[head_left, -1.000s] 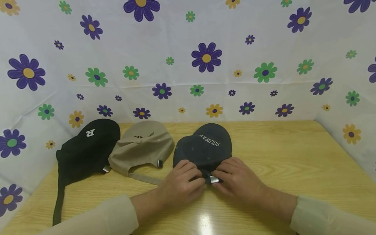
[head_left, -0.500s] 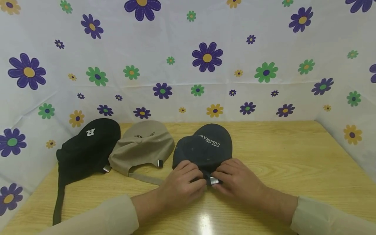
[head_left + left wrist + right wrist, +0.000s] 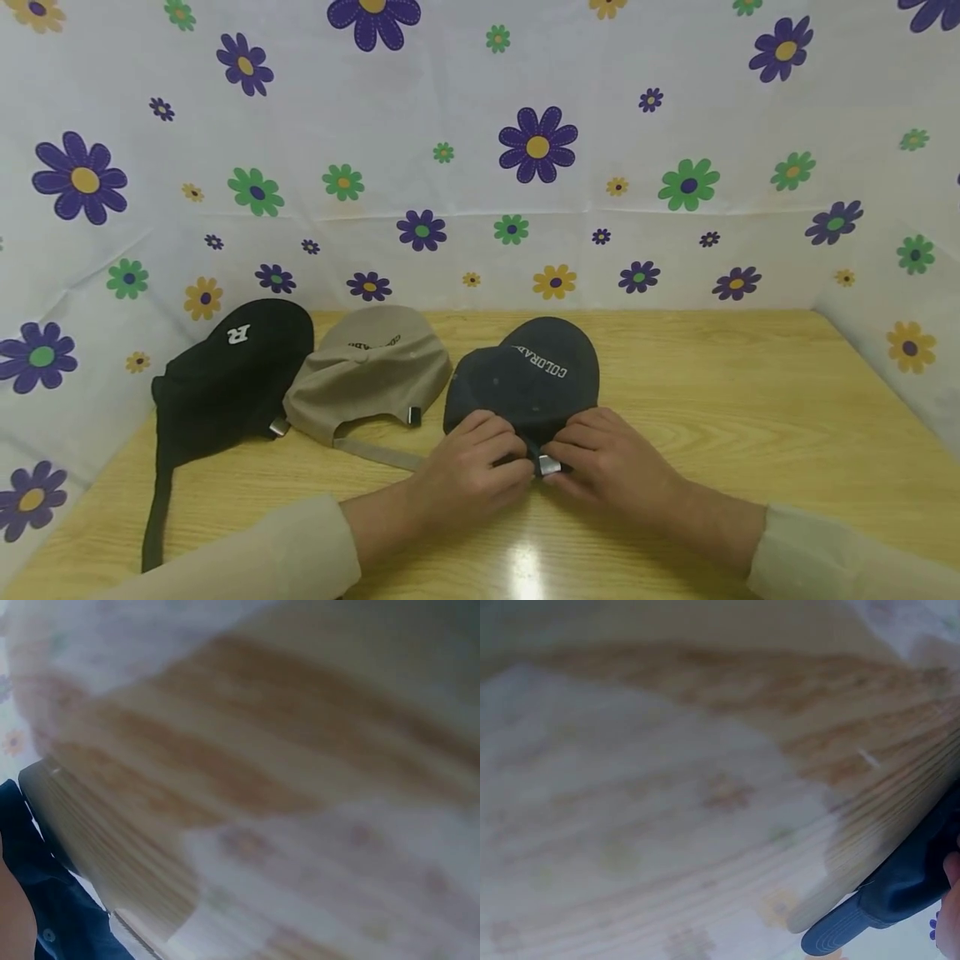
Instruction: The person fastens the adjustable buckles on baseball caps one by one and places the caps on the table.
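A dark navy cap (image 3: 517,383) with white "COLORADO" lettering lies on the wooden table, its brim toward the back wall and its rear strap toward the person. At the left of that strap, my left hand (image 3: 476,462) pinches the cap's back edge with curled fingers. My right hand (image 3: 607,458) grips the strap beside a silver metal buckle (image 3: 550,464), thumb below and fingers above. Part of the strap is hidden behind the fingers. In the right wrist view the navy cap (image 3: 900,892) shows at the lower right, with fingertips on it.
A beige cap (image 3: 375,375) lies just left of the navy one, its strap running behind the left hand. Further left is a black cap (image 3: 232,383) with a white letter R and a long loose strap. A flowered white cloth (image 3: 420,108) hangs behind the table (image 3: 735,392).
The buckle and the hands have shifted very slightly toward the person. The whole scene has moved a little to the right in view; both hands keep their hold on the navy cap.
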Action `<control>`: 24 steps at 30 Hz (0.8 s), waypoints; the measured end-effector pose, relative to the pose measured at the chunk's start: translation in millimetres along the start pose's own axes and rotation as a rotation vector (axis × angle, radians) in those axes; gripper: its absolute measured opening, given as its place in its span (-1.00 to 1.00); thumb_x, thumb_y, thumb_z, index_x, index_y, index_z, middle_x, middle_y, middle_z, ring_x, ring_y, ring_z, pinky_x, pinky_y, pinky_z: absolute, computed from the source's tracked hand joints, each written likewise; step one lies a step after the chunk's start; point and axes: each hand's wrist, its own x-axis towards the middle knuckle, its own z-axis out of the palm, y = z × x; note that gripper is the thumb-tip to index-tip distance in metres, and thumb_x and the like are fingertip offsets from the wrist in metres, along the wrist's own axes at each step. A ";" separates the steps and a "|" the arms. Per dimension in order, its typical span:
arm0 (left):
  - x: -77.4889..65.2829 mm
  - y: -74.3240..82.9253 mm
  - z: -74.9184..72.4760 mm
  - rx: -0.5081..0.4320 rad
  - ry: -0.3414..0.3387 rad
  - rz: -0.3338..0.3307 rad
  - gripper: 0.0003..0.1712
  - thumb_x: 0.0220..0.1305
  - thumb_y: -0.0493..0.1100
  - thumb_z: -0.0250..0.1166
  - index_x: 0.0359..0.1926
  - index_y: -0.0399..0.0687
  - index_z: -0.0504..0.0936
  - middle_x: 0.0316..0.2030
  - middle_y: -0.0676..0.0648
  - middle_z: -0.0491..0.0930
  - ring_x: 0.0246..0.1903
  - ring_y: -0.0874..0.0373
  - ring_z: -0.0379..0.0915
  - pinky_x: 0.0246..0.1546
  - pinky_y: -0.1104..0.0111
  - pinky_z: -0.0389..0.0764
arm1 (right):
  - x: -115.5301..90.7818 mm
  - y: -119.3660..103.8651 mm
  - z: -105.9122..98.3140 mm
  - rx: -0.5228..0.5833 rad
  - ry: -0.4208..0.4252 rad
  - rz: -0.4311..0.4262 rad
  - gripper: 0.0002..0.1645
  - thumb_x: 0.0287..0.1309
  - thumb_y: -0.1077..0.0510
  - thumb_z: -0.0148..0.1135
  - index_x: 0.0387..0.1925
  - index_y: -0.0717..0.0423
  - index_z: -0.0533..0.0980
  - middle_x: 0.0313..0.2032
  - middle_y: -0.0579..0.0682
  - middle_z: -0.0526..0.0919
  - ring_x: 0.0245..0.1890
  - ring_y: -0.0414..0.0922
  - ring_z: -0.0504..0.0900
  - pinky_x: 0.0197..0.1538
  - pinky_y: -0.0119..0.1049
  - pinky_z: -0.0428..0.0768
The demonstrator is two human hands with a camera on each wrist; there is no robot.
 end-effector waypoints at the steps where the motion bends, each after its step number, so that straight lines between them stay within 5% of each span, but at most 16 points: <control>1: 0.4 0.0 0.3 0.000 0.000 -0.004 -0.97 0.15 -0.20 0.38 -0.38 0.06 0.69 -0.35 0.08 0.61 -0.28 0.17 0.49 -0.09 0.31 0.49 | -0.5 0.1 -0.1 0.002 0.004 -0.003 -0.71 0.03 0.01 0.48 -0.20 0.03 0.71 -0.30 -0.16 0.71 -0.20 -0.18 0.59 -0.01 -0.24 0.56; 10: 0.4 -0.7 -0.4 0.026 -0.028 -0.056 -0.95 0.09 -0.14 0.33 -0.43 0.06 0.60 -0.40 0.10 0.56 -0.32 0.15 0.45 -0.10 0.27 0.45 | -1.9 0.6 -0.8 0.017 0.005 0.014 -0.71 0.07 0.00 0.46 -0.19 0.04 0.71 -0.27 -0.16 0.71 -0.17 -0.18 0.60 0.00 -0.21 0.56; 24: -0.6 -1.9 0.3 0.020 0.000 0.001 -0.87 0.19 -0.21 0.20 -0.43 0.03 0.66 -0.40 0.07 0.56 -0.33 0.15 0.47 -0.11 0.28 0.48 | -0.6 1.4 -1.1 -0.006 -0.018 0.023 -0.71 0.09 -0.04 0.45 -0.22 0.03 0.70 -0.26 -0.16 0.69 -0.17 -0.18 0.60 -0.01 -0.22 0.56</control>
